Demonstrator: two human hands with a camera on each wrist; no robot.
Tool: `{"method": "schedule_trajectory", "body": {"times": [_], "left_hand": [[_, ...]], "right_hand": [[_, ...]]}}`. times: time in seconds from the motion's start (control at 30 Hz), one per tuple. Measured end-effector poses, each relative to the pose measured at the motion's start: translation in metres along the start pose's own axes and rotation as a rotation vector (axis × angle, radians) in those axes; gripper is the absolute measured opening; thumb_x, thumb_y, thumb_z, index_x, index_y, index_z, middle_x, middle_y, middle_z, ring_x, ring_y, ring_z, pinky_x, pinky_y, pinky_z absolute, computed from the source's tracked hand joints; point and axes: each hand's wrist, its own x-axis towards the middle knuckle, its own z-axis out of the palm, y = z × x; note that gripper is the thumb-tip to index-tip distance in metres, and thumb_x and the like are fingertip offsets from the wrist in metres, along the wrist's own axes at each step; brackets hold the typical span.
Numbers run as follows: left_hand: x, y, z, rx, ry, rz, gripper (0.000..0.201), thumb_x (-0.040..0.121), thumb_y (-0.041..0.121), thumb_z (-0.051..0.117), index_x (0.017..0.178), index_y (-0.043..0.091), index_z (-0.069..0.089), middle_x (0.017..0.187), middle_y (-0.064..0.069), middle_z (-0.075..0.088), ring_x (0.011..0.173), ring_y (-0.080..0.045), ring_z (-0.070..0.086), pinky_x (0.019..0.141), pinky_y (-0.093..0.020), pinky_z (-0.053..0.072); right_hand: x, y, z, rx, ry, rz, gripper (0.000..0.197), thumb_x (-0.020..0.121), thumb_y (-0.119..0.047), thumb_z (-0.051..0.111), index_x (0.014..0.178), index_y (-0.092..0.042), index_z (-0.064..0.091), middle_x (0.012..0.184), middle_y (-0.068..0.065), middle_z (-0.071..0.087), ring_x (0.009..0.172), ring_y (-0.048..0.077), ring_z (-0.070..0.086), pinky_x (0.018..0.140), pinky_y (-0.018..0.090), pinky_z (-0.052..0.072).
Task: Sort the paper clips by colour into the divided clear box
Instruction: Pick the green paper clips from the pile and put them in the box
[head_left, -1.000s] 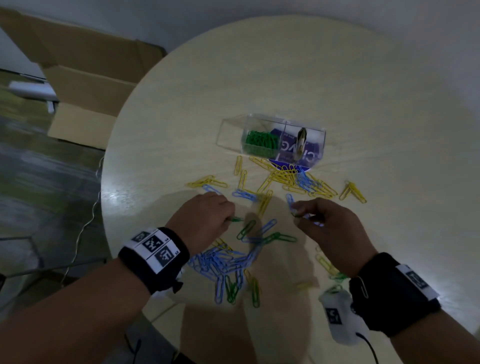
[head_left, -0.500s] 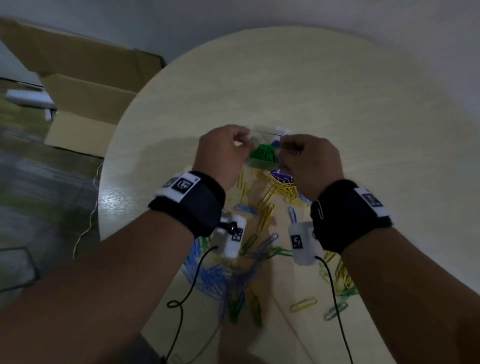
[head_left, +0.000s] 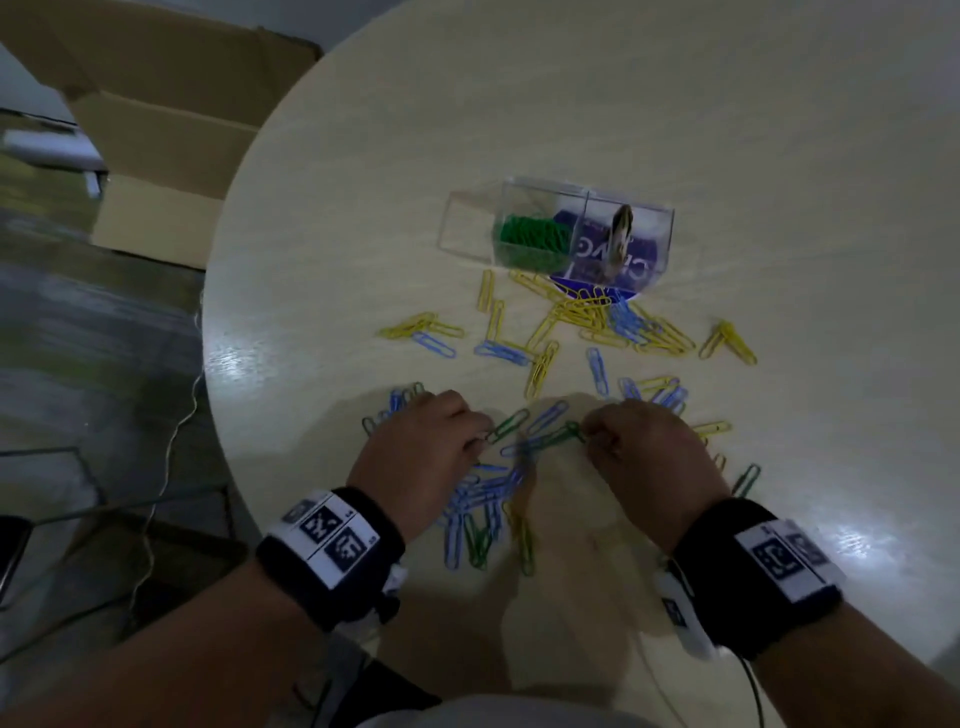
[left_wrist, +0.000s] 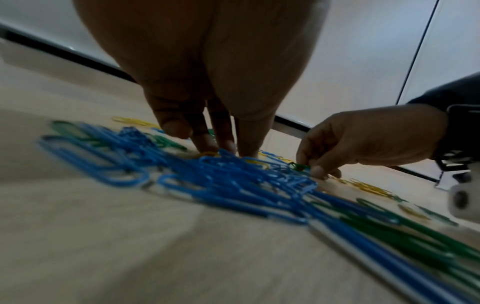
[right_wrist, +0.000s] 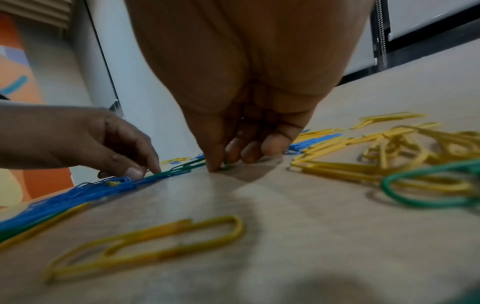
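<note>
The divided clear box (head_left: 470, 221) stands mid-table with green clips (head_left: 530, 236) in one compartment. Yellow clips (head_left: 587, 312), blue clips (head_left: 483, 493) and green ones lie loose in front of it. My left hand (head_left: 483, 441) is down on the table, its fingertips pinching the near end of a green clip (head_left: 510, 425). My right hand (head_left: 589, 439) pinches the end of another green clip (head_left: 558, 437); the right wrist view shows thumb and fingers (right_wrist: 217, 158) closed on that green clip (right_wrist: 225, 166). The left wrist view shows my left fingers (left_wrist: 207, 144) pointing down behind the blue pile (left_wrist: 233, 176).
The round table's edge (head_left: 218, 415) curves close on the left, with an open cardboard box (head_left: 166, 135) on the floor beyond. A purple printed card (head_left: 608, 254) sits in the box's right compartment. Cables hang from both wrist cameras.
Half a second ago both hands were up at the clear box over the green compartment. They have come back to the loose clips near me, and each now pinches a green clip.
</note>
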Motion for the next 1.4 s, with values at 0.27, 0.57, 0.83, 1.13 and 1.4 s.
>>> {"method": "schedule_trajectory", "body": {"times": [0.27,0.57,0.83,1.13,1.4], "left_hand": [[0.022,0.007,-0.002,-0.009,0.09,-0.084,0.021,0.086,0.037,0.068,0.095,0.018,0.071,0.09,-0.002,0.064,0.086,-0.025,0.057,0.075,-0.035,0.047],[0.028,0.017,-0.001,0.132,-0.14,-0.093,0.016,0.089,0.007,0.057,0.102,0.015,0.056,0.1,-0.008,0.055,0.095,-0.028,0.048,0.076,-0.037,0.04],[-0.024,-0.036,-0.034,-0.142,0.244,-0.309,0.018,0.083,0.012,0.064,0.098,0.018,0.07,0.089,-0.004,0.065,0.085,-0.025,0.062,0.08,-0.035,0.048],[-0.066,-0.073,-0.03,0.076,0.203,-0.306,0.022,0.086,0.014,0.063,0.105,0.017,0.072,0.092,-0.006,0.067,0.085,-0.028,0.062,0.079,-0.033,0.049],[-0.064,-0.088,-0.037,0.1,0.189,-0.231,0.024,0.081,0.014,0.073,0.105,0.014,0.073,0.089,-0.008,0.069,0.081,-0.031,0.061,0.08,-0.032,0.04]], "right_hand": [[0.003,0.004,-0.008,0.037,-0.023,0.078,0.012,0.072,-0.013,0.067,0.078,-0.023,0.063,0.083,0.003,0.054,0.076,0.028,0.059,0.068,0.037,0.048],[0.003,-0.004,-0.002,0.924,0.029,0.271,0.02,0.075,0.007,0.069,0.072,-0.011,0.061,0.099,0.0,0.073,0.098,0.019,0.068,0.077,0.027,0.055],[0.01,-0.009,-0.002,1.367,0.01,0.279,0.056,0.037,-0.04,0.093,0.07,-0.009,0.06,0.076,0.014,0.065,0.08,0.026,0.065,0.077,0.031,0.054],[0.055,-0.079,0.016,0.389,0.036,0.01,0.014,0.071,-0.015,0.071,0.075,-0.018,0.058,0.068,-0.003,0.067,0.068,0.014,0.063,0.064,0.028,0.045],[0.079,-0.124,0.047,-0.002,-0.092,-0.113,0.024,0.083,-0.034,0.061,0.098,-0.016,0.06,0.101,0.011,0.056,0.095,0.031,0.055,0.079,0.036,0.044]]}}
